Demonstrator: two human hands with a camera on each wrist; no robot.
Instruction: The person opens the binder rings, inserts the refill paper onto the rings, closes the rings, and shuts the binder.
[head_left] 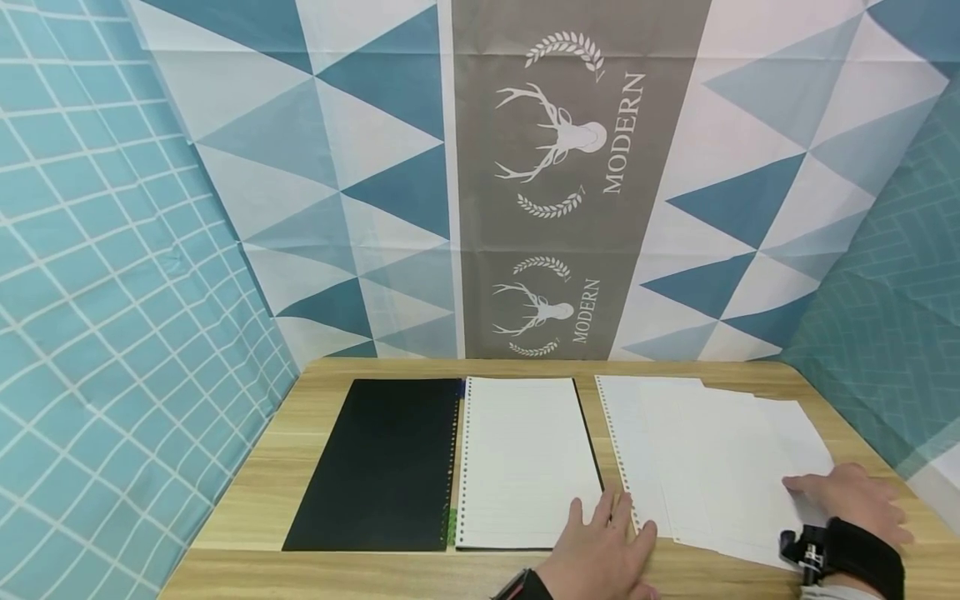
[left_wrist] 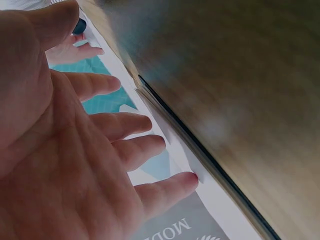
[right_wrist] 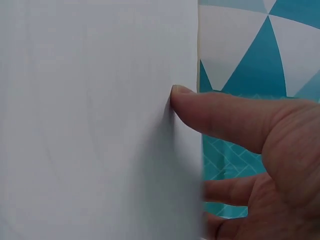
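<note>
Loose paper sheets [head_left: 720,475] lie fanned in overlapping steps on the right side of the wood-grain table [head_left: 247,500], punched holes along their left edge. A person's left hand [head_left: 600,550] has its fingers spread and fairly straight, gripping nothing, some over the lower right corner of a ruled, punched pad [head_left: 525,467] and one just beside the sheets' left edge. The right hand [head_left: 858,500] is at the sheets' right edge; its thumb [right_wrist: 215,112] presses on the paper, but the other fingertips are hidden behind the edge, so whether they grip it cannot be told. Left of the pad lies a black cover [head_left: 382,467], holes down its right side.

"MODERN" can be read twice on the grey panel [head_left: 480,217] of the wall hanging, in white capitals turned sideways: large lettering [head_left: 624,133] above, smaller lettering [head_left: 587,310] below, each beside a sideways antlered deer head and leaf sprays. Part of the word shows upside down in the left wrist view.
</note>
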